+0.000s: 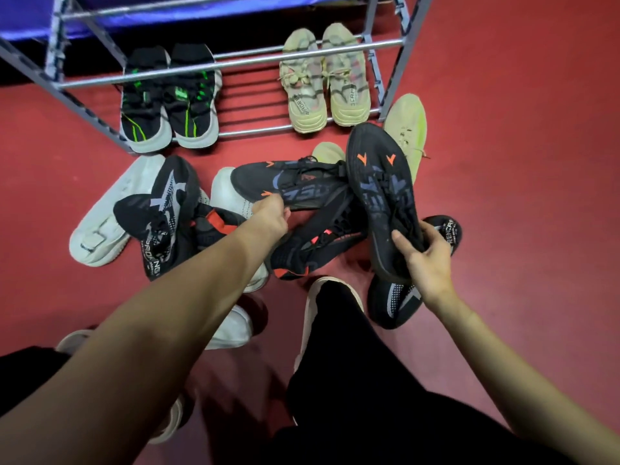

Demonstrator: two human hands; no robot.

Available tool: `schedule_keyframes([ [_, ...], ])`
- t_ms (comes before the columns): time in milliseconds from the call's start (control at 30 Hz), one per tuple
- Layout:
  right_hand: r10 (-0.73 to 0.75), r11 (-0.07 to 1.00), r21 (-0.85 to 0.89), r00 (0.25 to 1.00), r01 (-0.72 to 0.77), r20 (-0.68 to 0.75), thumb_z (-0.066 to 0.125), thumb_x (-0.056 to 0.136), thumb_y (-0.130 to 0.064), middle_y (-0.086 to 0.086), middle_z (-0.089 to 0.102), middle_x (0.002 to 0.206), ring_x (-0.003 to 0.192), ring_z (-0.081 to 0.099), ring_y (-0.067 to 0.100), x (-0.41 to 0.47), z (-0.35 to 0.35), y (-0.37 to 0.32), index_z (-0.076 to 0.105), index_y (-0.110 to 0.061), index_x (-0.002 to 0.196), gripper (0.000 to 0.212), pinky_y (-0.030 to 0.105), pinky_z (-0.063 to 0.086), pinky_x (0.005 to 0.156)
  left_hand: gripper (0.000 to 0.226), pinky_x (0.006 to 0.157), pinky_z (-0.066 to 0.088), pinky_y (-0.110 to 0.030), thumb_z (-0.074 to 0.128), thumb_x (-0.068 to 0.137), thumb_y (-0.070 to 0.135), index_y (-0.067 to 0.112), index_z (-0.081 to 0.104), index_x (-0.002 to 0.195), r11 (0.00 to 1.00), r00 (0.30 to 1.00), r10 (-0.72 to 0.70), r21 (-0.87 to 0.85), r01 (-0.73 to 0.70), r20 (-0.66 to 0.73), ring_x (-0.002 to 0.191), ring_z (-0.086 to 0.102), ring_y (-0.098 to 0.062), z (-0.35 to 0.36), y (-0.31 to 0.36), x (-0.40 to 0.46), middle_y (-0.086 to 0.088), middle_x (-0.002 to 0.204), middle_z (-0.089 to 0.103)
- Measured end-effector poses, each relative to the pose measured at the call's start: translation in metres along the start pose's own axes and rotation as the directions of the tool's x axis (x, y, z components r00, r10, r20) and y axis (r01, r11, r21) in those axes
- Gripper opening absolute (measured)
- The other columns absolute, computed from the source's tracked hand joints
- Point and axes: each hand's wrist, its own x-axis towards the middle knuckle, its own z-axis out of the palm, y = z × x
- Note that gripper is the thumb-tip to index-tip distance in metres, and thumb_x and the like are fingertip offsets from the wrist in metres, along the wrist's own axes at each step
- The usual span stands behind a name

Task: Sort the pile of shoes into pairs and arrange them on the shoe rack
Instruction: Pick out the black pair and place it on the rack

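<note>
Currently two pairs sit on the shoe rack (214,67) bottom tier: black-green pair (167,102), beige pair (323,82). Right hand (426,260) grips the heel of one black-orange shoe (382,182), lifted. Left hand (268,214) pinches its match (295,182) in the floor pile. Roughly eight loose shoes remain; overlap blurs the count.

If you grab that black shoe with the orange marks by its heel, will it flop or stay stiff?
Probably mostly stiff: the black shoe keeps its shape while the right hand grips only its heel end. Its knit-looking upper may squash a little under the fingers. The loose laces would likely dangle.
</note>
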Motion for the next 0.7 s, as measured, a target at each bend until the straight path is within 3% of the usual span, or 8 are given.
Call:
schedule_keyframes([
  [67,-0.021,0.999,0.025,1.000,0.021,-0.006,0.061,0.088,-0.012,0.009,0.069,0.106,0.098,0.066,0.021,-0.003,-0.002,-0.003,0.061,-0.002,0.118,0.031,0.046,0.050,0.099,0.010,0.047,0.048,-0.016,0.053,0.094,0.016,0.008,0.053,0.099,0.983,0.985,0.164,0.085,-0.160,-0.049,0.060,0.054,-0.014,0.000,0.006,-0.008,-0.006,0.082,0.063],
  [133,-0.063,0.998,0.007,0.998,0.063,-0.009,0.057,0.091,-0.009,0.009,0.068,0.108,0.101,0.064,0.022,-0.011,-0.003,-0.006,0.060,-0.003,0.118,0.029,0.045,0.048,0.100,0.020,0.067,0.055,-0.027,0.055,0.092,0.021,0.007,0.046,0.102,0.892,0.915,0.403,0.233,-0.387,-0.027,0.072,0.063,-0.025,-0.002,0.014,-0.019,-0.017,0.093,0.067],
  [200,-0.107,0.994,-0.022,0.994,0.107,-0.016,0.055,0.091,-0.008,0.009,0.068,0.111,0.105,0.063,0.023,-0.020,-0.005,-0.008,0.059,-0.005,0.120,0.029,0.042,0.047,0.101,0.022,0.079,0.052,-0.035,0.056,0.092,0.024,0.010,0.039,0.096,0.751,0.797,0.603,0.316,-0.579,0.026,0.084,0.064,-0.030,-0.003,0.024,-0.036,-0.017,0.092,0.066],
  [267,-0.139,0.990,-0.027,0.990,0.138,-0.034,0.054,0.092,-0.008,0.007,0.067,0.110,0.105,0.062,0.022,-0.027,-0.008,-0.011,0.059,-0.007,0.119,0.028,0.039,0.048,0.099,0.023,0.075,0.047,-0.035,0.057,0.091,0.027,0.013,0.039,0.092,0.572,0.639,0.765,0.368,-0.733,0.084,0.071,0.058,-0.020,-0.007,0.035,-0.055,0.001,0.072,0.056],
  [367,-0.156,0.988,-0.006,0.985,0.156,-0.074,0.053,0.092,-0.008,0.002,0.067,0.107,0.104,0.062,0.020,-0.035,-0.009,-0.019,0.059,-0.009,0.119,0.027,0.035,0.048,0.096,0.018,0.067,0.045,-0.036,0.057,0.090,0.028,0.018,0.042,0.091,0.352,0.433,0.886,0.367,-0.861,0.168,0.062,0.051,-0.017,-0.020,0.051,-0.079,0.005,0.063,0.048],
  [500,-0.153,0.988,0.005,0.984,0.154,-0.087,0.050,0.094,-0.008,0.010,0.066,0.117,0.111,0.060,0.024,-0.039,-0.009,-0.030,0.056,-0.004,0.123,0.030,0.041,0.047,0.101,0.016,0.065,0.044,-0.031,0.055,0.092,0.033,0.017,0.054,0.096,0.151,0.267,0.924,0.380,-0.913,0.274,0.068,0.051,-0.018,-0.042,0.067,-0.101,0.000,0.076,0.053],
  [600,-0.118,0.992,0.026,0.990,0.120,-0.072,0.050,0.094,-0.011,0.012,0.065,0.118,0.112,0.060,0.026,-0.039,-0.006,-0.036,0.056,-0.004,0.124,0.031,0.044,0.045,0.103,0.028,0.067,0.040,-0.025,0.054,0.093,0.036,0.010,0.063,0.097,0.137,0.280,0.911,0.418,-0.898,0.303,0.068,0.046,-0.010,-0.051,0.070,-0.106,0.008,0.074,0.050],
  [700,-0.094,0.995,0.031,0.994,0.096,-0.051,0.049,0.094,-0.011,0.010,0.066,0.116,0.106,0.061,0.021,-0.039,-0.002,-0.038,0.057,-0.005,0.123,0.031,0.036,0.047,0.099,0.034,0.076,0.048,-0.036,0.057,0.093,0.034,0.003,0.070,0.098,0.296,0.487,0.804,0.481,-0.825,0.341,0.080,0.061,-0.024,-0.052,0.062,-0.094,-0.010,0.084,0.069],
])
